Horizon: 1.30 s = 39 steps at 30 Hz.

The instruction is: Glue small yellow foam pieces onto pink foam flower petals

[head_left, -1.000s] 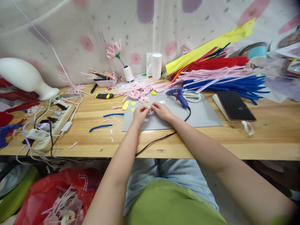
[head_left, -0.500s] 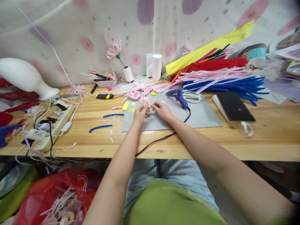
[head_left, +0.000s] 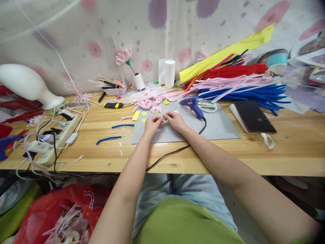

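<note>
Head view, centre: left hand and right hand pinch one indistinct piece; centre-right, one glue gun; centre-left, two blue stems.

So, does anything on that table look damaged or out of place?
Yes, mildly. A rough, discoloured patch near the front edge of the wooden table looks like surface damage, unlike the smoother wood around it, and white scraps lie loose left of the grey mat.

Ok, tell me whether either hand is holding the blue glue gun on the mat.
No, the glue gun lies on the grey mat, apart from both the left hand and the right hand.
</note>
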{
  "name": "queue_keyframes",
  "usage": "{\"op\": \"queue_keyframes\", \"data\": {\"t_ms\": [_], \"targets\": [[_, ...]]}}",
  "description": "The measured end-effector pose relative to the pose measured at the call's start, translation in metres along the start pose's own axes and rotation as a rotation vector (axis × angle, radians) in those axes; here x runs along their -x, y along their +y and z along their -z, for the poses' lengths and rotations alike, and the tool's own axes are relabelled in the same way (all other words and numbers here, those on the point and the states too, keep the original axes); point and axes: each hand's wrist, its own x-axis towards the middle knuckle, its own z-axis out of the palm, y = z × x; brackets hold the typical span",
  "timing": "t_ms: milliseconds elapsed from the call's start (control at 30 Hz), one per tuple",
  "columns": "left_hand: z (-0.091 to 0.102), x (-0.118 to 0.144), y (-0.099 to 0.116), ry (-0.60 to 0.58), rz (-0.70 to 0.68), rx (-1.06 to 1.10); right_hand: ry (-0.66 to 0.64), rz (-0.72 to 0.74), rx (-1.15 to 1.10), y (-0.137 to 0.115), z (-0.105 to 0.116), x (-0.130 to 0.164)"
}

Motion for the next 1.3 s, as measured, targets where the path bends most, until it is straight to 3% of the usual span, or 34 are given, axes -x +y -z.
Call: {"op": "queue_keyframes", "data": {"t_ms": [67,133,267,333,433,533,667,833,967,1133,1200,1300], "targets": [[0.000,0.001,0.000,0.015,-0.007,0.002,-0.043,-0.035,-0.013,-0.006,0.009,0.000],[0.001,0.001,0.000,0.035,-0.015,0.009,-0.171,-0.065,-0.015,-0.015,0.031,0.003],[0.001,0.002,0.001,0.101,-0.008,0.053,-0.559,-0.143,0.121,-0.028,0.112,0.014],[0.002,0.002,0.002,0.134,-0.027,0.078,-0.517,-0.233,0.224,-0.024,0.154,0.016],[0.003,0.002,0.003,0.148,-0.084,0.110,-0.204,-0.388,0.443,-0.006,0.193,0.009],[0.005,0.003,0.003,0.137,-0.084,0.140,0.035,-0.339,0.824,0.016,0.196,-0.005],[0.008,0.006,0.004,0.092,-0.055,0.155,-0.062,-0.180,1.035,0.037,0.176,-0.018],[0.010,0.007,0.003,0.072,-0.076,0.140,-0.082,-0.139,1.063,0.045,0.169,-0.022],[0.010,0.006,0.002,0.090,-0.085,0.151,-0.140,-0.300,0.920,0.035,0.188,-0.024],[0.010,0.005,0.002,0.095,-0.108,0.157,-0.151,-0.640,0.201,0.014,0.221,-0.012],[0.010,0.004,0.002,0.102,-0.114,0.140,-0.142,-0.639,-0.038,0.006,0.229,-0.003],[0.011,0.004,0.002,0.111,-0.123,0.133,-0.097,-0.501,-0.231,-0.010,0.229,0.006]]}}
